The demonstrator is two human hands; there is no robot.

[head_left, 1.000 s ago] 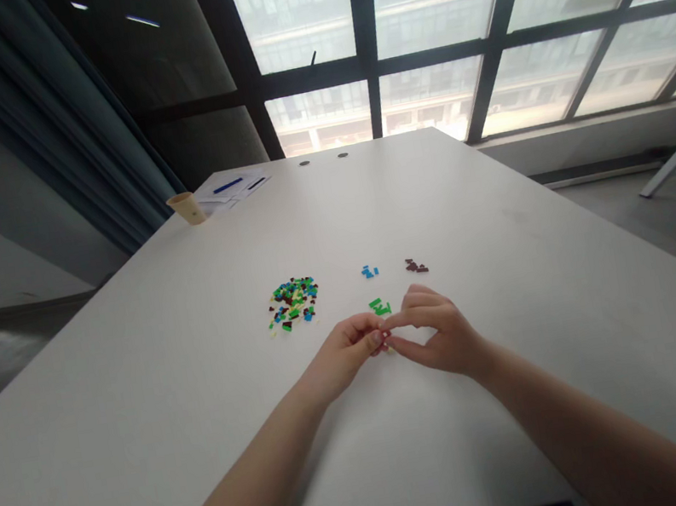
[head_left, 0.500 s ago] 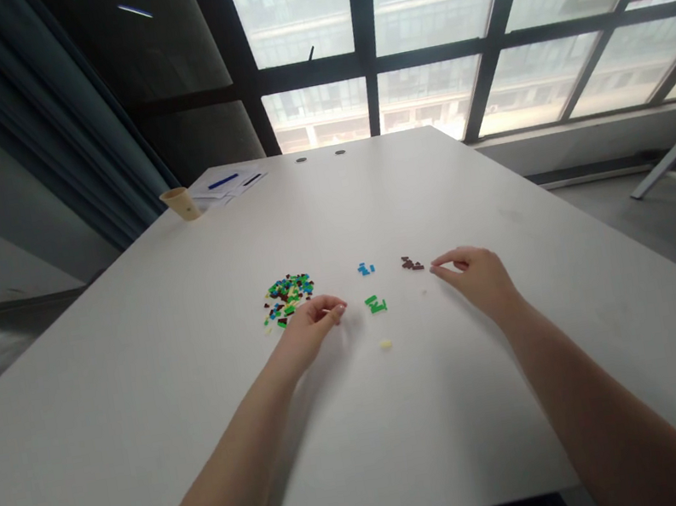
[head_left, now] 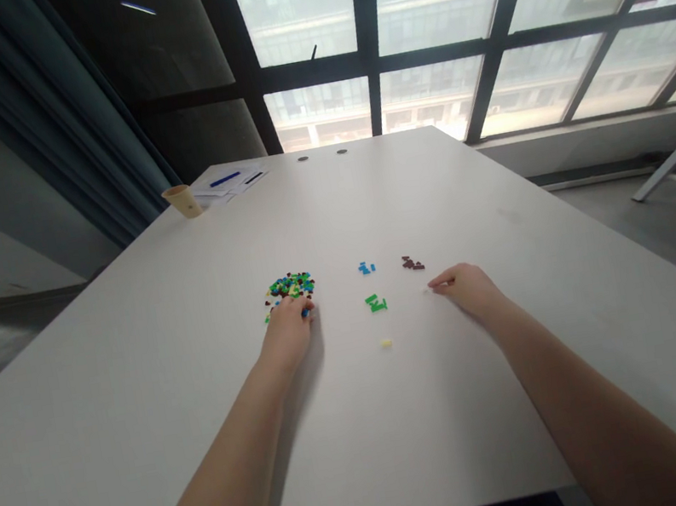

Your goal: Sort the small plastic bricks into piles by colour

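Left hand [head_left: 288, 336]: fingers down on mixed heap of small multicoloured plastic bricks [head_left: 289, 287], grip hidden; right hand [head_left: 469, 290]: narrow, nothing seen held, near dark-brown plastic bricks [head_left: 413, 263]; risk: hasty left-hand sweep scattering heap

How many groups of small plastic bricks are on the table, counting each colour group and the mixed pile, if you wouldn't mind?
Mixed pile: 1
Blue group: 1
Green group: 1
Brown group: 1
Single yellow brick: 1
Total: 5
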